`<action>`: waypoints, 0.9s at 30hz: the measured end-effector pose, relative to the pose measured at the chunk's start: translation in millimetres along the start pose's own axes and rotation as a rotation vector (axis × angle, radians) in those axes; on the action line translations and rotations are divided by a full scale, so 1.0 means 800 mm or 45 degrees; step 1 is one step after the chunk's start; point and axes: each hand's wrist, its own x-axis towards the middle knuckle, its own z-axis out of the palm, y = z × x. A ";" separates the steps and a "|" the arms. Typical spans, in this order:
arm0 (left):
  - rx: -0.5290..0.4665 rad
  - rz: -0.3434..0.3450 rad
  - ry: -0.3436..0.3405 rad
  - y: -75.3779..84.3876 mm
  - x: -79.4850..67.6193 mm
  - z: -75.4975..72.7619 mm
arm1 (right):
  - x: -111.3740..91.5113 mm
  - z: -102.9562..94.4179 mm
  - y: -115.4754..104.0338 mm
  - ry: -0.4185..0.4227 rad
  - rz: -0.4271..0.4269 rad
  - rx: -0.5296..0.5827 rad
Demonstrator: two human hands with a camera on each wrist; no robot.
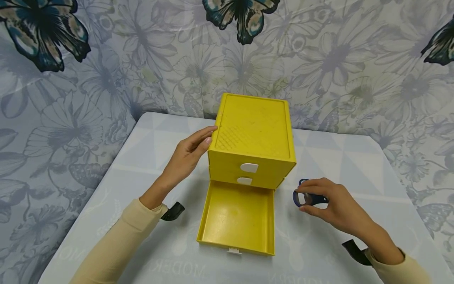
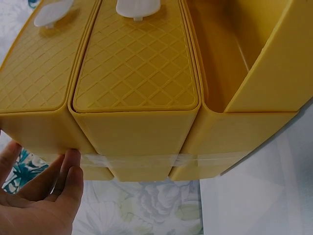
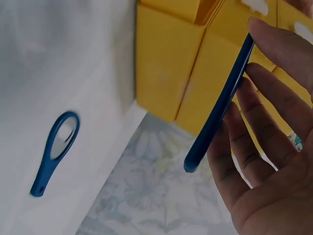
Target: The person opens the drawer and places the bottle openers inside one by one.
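A yellow drawer box (image 1: 253, 128) with white pull tabs stands on the table, its lowest drawer (image 1: 238, 219) pulled out toward me. My left hand (image 1: 186, 156) rests its fingers against the box's left side near the top; the left wrist view shows its fingertips (image 2: 72, 157) on the wall. To the right of the box, my right hand (image 1: 333, 199) pinches a blue magnifying glass (image 3: 220, 105) between thumb and fingers, edge-on in the right wrist view. A second blue magnifying glass (image 3: 45, 169) lies on the table below it.
The white patterned table (image 1: 149, 244) runs under the box. Behind it hangs a floral fabric backdrop (image 1: 326, 59) with large butterflies, close to the box's rear. Clear tape (image 2: 142, 160) runs across the stacked drawer units. Dark straps (image 1: 356, 252) stick out at both wrists.
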 end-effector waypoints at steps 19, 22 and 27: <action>-0.001 0.017 -0.007 0.001 0.002 -0.001 | 0.042 0.050 -0.063 -0.278 -0.136 0.123; 0.002 0.010 -0.002 0.000 0.002 -0.001 | 0.052 0.061 -0.072 -0.323 -0.176 0.130; -0.001 0.005 0.002 -0.001 0.001 -0.001 | 0.066 0.076 -0.084 -0.405 -0.188 0.103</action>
